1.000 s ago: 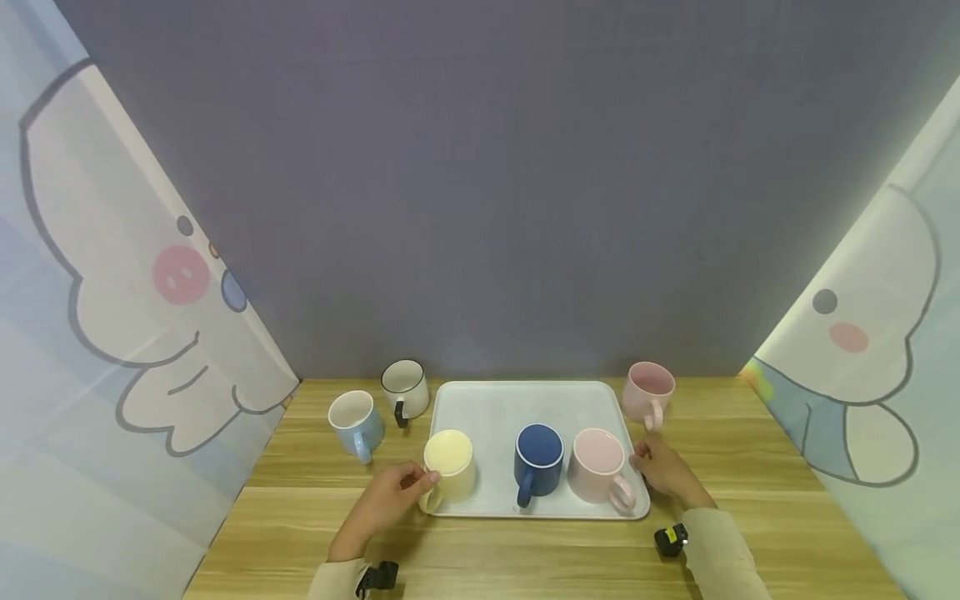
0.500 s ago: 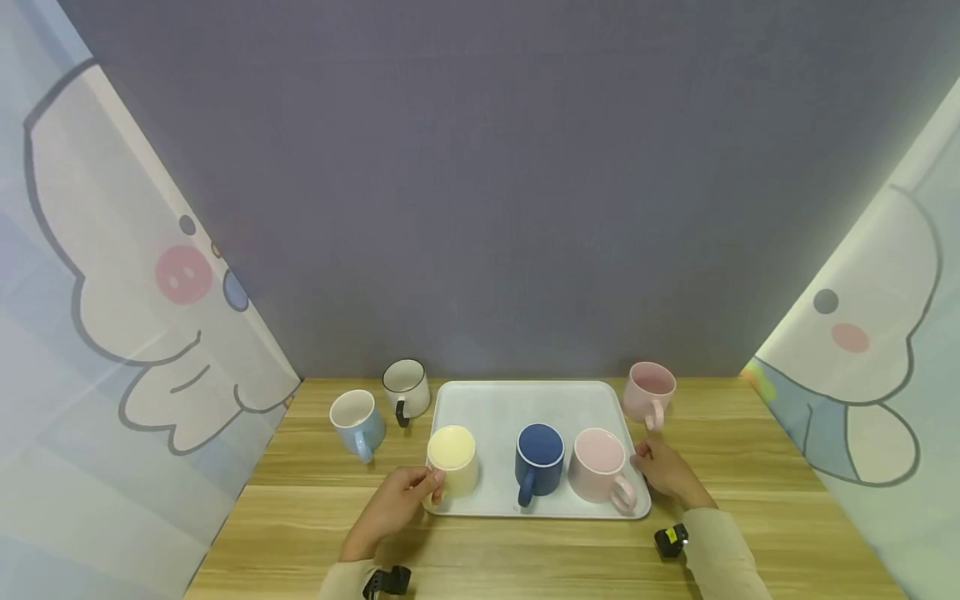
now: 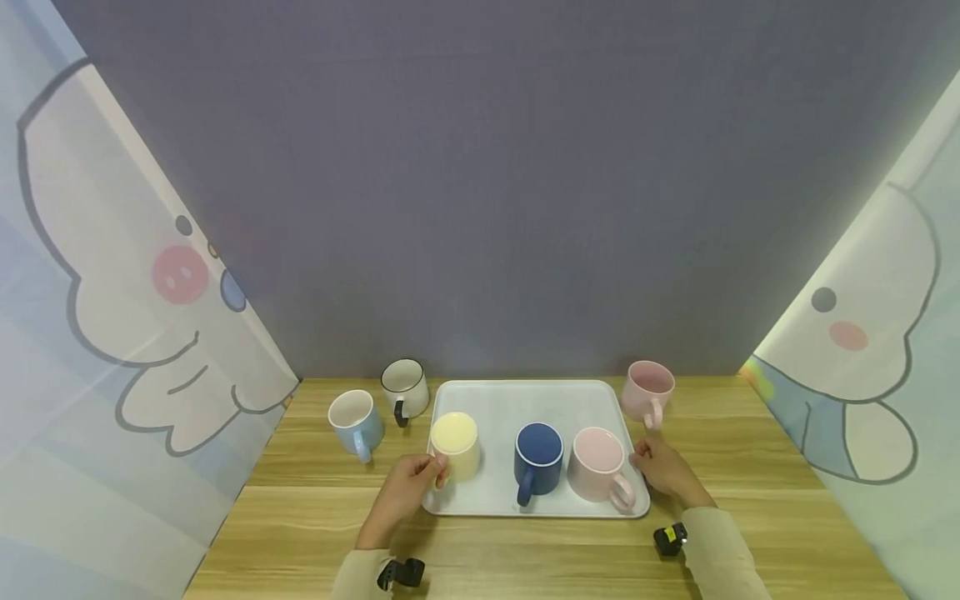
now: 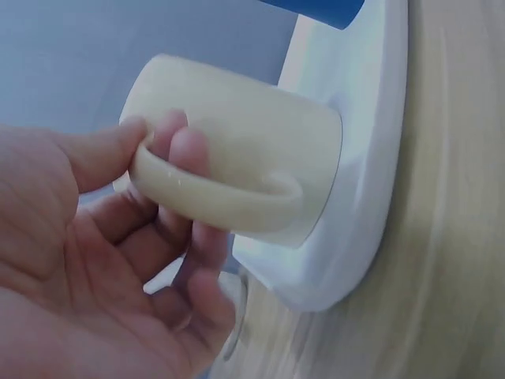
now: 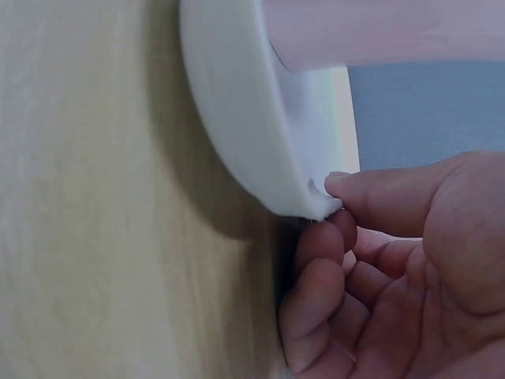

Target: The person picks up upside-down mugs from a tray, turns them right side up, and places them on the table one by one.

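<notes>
My left hand (image 3: 405,487) holds a pale yellow mug (image 3: 457,458) by its handle (image 4: 213,197), thumb on top and fingers through the loop. The mug is at the front left of a white tray (image 3: 517,400); its lower end appears to meet the tray surface. Between thumb and fingers, my right hand (image 3: 663,471) pinches the tray's right rim (image 5: 316,209). A navy mug (image 3: 538,471) and a pink mug (image 3: 596,475) stand on the tray, handles towards me. All three show flat, closed-looking tops, like upturned bases.
Left of the tray, a light blue mug (image 3: 356,423) and a white mug (image 3: 405,390) with a black handle stand mouth up on the wooden table (image 3: 525,558). Another pink mug (image 3: 648,392) stands mouth up behind my right hand. A grey wall (image 3: 480,208) rises behind.
My left hand has moved the yellow mug from the tray's front left corner a little back and to the right. The right hand has stayed on the tray's rim.
</notes>
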Available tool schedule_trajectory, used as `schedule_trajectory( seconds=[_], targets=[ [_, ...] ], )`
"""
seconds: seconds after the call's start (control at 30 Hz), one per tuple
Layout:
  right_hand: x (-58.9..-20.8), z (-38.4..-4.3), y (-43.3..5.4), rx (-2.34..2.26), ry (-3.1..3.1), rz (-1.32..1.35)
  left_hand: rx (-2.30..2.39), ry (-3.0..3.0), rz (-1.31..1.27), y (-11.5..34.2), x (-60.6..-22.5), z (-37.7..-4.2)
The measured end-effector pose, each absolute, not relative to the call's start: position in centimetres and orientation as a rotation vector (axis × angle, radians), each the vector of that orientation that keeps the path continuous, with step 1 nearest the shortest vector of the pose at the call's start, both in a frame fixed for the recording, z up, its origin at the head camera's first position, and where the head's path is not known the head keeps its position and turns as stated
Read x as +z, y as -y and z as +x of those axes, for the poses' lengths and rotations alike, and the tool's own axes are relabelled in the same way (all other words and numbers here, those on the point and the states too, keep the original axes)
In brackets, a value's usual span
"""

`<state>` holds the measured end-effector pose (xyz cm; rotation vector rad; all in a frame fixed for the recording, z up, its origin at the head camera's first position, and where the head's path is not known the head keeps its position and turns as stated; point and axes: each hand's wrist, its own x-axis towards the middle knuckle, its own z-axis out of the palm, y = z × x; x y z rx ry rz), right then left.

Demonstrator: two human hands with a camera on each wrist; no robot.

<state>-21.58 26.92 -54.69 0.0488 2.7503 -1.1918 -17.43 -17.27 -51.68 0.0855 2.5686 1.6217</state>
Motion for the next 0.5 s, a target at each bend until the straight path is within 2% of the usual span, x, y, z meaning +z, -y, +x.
schedule_trajectory(
  seconds=[0.5],
  targets=[
    [-54.67,-21.53,-26.81,-1.192,-2.748,0.055,1.646,-2.497,0.123,17.00,-51.92,-17.51]
  ],
)
